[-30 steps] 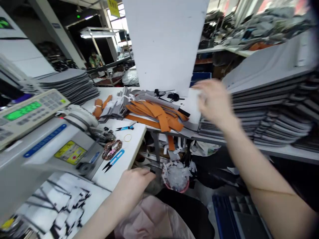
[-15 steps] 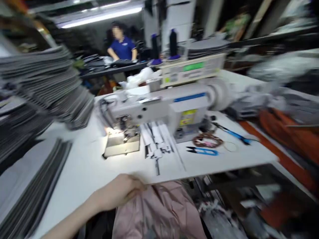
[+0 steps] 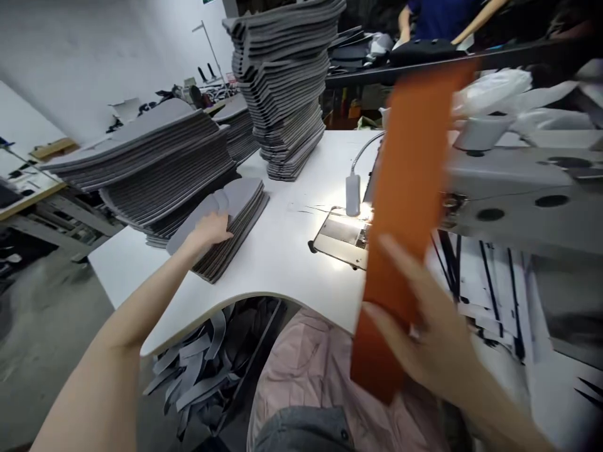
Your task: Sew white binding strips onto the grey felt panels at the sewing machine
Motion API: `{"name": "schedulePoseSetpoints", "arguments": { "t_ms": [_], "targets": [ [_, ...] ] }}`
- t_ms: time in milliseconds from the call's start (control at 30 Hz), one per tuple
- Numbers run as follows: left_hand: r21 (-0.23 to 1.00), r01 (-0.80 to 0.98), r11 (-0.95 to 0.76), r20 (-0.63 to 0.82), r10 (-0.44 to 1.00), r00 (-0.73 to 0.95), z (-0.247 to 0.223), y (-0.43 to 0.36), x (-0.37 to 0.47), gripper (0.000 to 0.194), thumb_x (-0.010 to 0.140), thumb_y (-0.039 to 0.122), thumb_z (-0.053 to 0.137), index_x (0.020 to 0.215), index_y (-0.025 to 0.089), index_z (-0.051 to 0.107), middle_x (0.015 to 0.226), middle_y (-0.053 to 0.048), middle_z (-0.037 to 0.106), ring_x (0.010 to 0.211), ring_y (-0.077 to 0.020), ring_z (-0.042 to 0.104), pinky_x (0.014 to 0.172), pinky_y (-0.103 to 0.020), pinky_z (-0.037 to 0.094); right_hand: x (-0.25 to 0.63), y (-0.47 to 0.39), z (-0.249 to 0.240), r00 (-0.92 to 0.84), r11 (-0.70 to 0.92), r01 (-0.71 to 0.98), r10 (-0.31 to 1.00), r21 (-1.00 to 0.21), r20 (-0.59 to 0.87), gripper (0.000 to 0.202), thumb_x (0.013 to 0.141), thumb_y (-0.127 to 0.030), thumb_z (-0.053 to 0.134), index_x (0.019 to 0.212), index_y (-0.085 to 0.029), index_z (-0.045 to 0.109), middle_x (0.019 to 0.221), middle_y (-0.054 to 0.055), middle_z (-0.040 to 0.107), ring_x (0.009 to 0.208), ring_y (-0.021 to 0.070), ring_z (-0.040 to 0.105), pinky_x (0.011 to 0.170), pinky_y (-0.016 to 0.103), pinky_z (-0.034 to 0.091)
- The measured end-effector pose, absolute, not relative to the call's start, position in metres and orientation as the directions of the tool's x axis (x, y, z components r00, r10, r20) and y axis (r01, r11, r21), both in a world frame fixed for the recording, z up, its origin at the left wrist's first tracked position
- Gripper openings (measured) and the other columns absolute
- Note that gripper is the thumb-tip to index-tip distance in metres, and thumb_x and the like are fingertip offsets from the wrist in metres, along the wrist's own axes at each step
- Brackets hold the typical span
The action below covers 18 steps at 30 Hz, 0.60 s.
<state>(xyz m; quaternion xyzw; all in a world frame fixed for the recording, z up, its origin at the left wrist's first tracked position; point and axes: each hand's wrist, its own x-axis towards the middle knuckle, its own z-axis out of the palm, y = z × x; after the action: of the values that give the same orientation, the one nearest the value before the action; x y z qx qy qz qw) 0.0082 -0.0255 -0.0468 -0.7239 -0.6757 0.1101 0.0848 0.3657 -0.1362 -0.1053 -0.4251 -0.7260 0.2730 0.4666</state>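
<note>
In my right hand (image 3: 424,320) is a long, flat orange strip (image 3: 409,169), held upright and blurred, with my fingers and thumb around its lower part. It stands in front of the sewing machine (image 3: 513,194) and hides part of it. My left hand (image 3: 211,229) lies on a low stack of grey padded panels (image 3: 247,213), its thumb stretched out apart near the stack's right edge. The top panel looks rippled by my fingertips, which do not show clearly. Between my hands is the machine's lit metal plate (image 3: 342,235).
Taller stacks of grey panels (image 3: 287,81) stand at the back and left (image 3: 164,169). A small lamp (image 3: 352,194) hangs over the plate. White pieces with black straps (image 3: 494,295) lie right. Grey scraps (image 3: 202,358) fill the space below the curved table edge. Another person (image 3: 443,19) works behind.
The view has swung left. My left hand has gone from the pink cloth at my lap to the panel stack. My right hand has come into view holding the orange strip.
</note>
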Motion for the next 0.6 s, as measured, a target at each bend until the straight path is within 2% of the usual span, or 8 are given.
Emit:
{"name": "schedulePoseSetpoints", "arguments": {
  "t_ms": [67,133,200,300,367,467,533,600],
  "targets": [
    [-0.216,0.968,-0.129,-0.078,0.99,0.114,-0.04,-0.023,-0.01,0.051,0.099,0.039,0.048,0.127,-0.002,0.055,0.103,-0.013,0.071,0.087,-0.0143,0.067,0.082,-0.024,0.052,0.337,-0.129,-0.123,-0.178,0.442,0.316,0.897,-0.839,0.406,0.035,0.09,-0.034,0.062,0.124,-0.033,0.067,0.12,0.007,0.068,0.113,0.0297,0.065,0.094,0.048,0.057],
    [-0.173,0.968,-0.18,-0.098,0.981,0.165,-0.028,-0.018,-0.019,0.05,0.101,0.039,0.042,0.135,0.003,0.05,0.104,-0.007,0.072,0.088,-0.0119,0.066,0.083,-0.021,0.051,0.311,-0.117,-0.149,-0.137,0.347,0.277,0.937,-0.896,0.321,0.021,0.09,-0.031,0.059,0.103,-0.026,0.074,0.106,0.008,0.069,0.1,0.026,0.068,0.086,0.043,0.059],
    [-0.143,0.971,-0.189,-0.126,0.977,0.172,-0.015,-0.011,-0.016,0.048,0.101,0.032,0.039,0.14,0.005,0.047,0.107,-0.007,0.072,0.089,-0.0134,0.066,0.082,-0.023,0.051,0.293,-0.106,-0.174,-0.131,0.268,0.265,0.962,-0.926,0.241,0.036,0.088,-0.026,0.055,0.121,-0.024,0.069,0.117,0.01,0.066,0.111,0.0274,0.064,0.094,0.046,0.056],
    [-0.072,0.974,-0.217,-0.21,0.957,0.198,-0.006,-0.013,0.014,0.051,0.093,0.019,0.047,0.143,0.009,0.046,0.111,-0.008,0.072,0.089,-0.0173,0.068,0.08,-0.026,0.052,0.281,-0.1,-0.193,-0.148,0.167,0.232,0.98,-0.958,0.135,0.067,0.084,-0.024,0.054,0.15,-0.022,0.043,0.143,0.012,0.054,0.134,0.0298,0.05,0.109,0.051,0.045],
    [0.065,0.937,-0.343,-0.29,0.892,0.346,-0.013,-0.028,0.048,0.055,0.087,0.013,0.048,0.142,0.014,0.048,0.113,-0.008,0.072,0.088,-0.0181,0.068,0.08,-0.027,0.052,0.277,-0.1,-0.195,-0.146,0.087,0.153,0.987,-0.984,0.064,0.062,0.089,-0.033,0.053,0.15,-0.022,0.043,0.149,0.012,0.049,0.14,0.0291,0.044,0.115,0.05,0.039],
    [0.298,0.819,-0.49,-0.415,0.706,0.574,-0.04,-0.06,0.1,0.045,0.083,0.012,0.047,0.126,0.016,0.059,0.1,-0.007,0.073,0.08,-0.0196,0.068,0.071,-0.027,0.051,0.271,-0.101,-0.196,-0.126,0.004,-0.024,0.992,-1.0,0.007,0.053,0.097,-0.049,0.042,0.14,-0.02,0.052,0.145,0.012,0.055,0.137,0.0281,0.049,0.115,0.049,0.04],
    [0.386,0.755,-0.531,-0.491,0.574,0.655,-0.061,-0.073,0.125,0.032,0.085,0.017,0.047,0.113,0.014,0.063,0.083,-0.007,0.07,0.067,-0.0192,0.063,0.062,-0.028,0.048,0.271,-0.103,-0.199,-0.046,-0.018,-0.065,0.999,-0.998,-0.015,0.055,0.096,-0.049,0.043,0.142,-0.02,0.049,0.143,0.012,0.057,0.134,0.0283,0.051,0.115,0.05,0.039],
    [0.457,0.691,-0.56,-0.469,0.508,0.723,-0.079,-0.069,0.139,0.024,0.091,0.024,0.044,0.096,0.014,0.066,0.075,-0.006,0.065,0.064,-0.0188,0.06,0.063,-0.03,0.048,0.274,-0.106,-0.204,0.051,-0.024,-0.021,0.998,-0.999,-0.025,0.062,0.095,-0.043,0.047,0.151,-0.02,0.036,0.152,0.012,0.047,0.141,0.0271,0.043,0.12,0.051,0.031]
  ]
}}
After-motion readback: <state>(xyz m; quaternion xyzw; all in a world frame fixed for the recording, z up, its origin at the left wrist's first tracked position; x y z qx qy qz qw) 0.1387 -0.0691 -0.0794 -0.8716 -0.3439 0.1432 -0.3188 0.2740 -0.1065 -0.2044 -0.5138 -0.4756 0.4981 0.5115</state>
